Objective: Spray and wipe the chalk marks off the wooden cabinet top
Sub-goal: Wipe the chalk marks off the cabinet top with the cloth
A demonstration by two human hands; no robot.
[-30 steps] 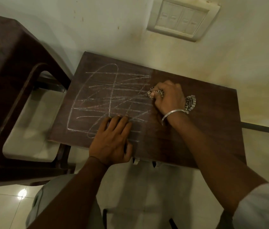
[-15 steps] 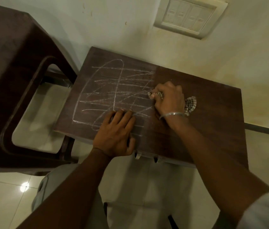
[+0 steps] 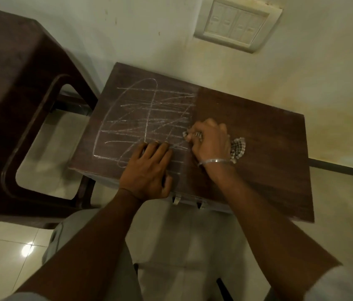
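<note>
Fingers (image 3: 206,129) of the right hand (image 3: 211,142) are clenched on a checked cloth (image 3: 238,147), pressed to the cabinet top (image 3: 258,131) at the right edge of the chalk marks (image 3: 147,118). The left hand (image 3: 147,172) lies flat and open on the marks' near edge. Marks are white scribbles covering the top's left half; the right half shows bare wood. Most of the cloth is hidden under the hand.

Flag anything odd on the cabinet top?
Only the chalk marks scrawled over the left half of the cabinet top; the right half is clean. Right hand grips a checked cloth at their edge; left hand lies flat.
</note>
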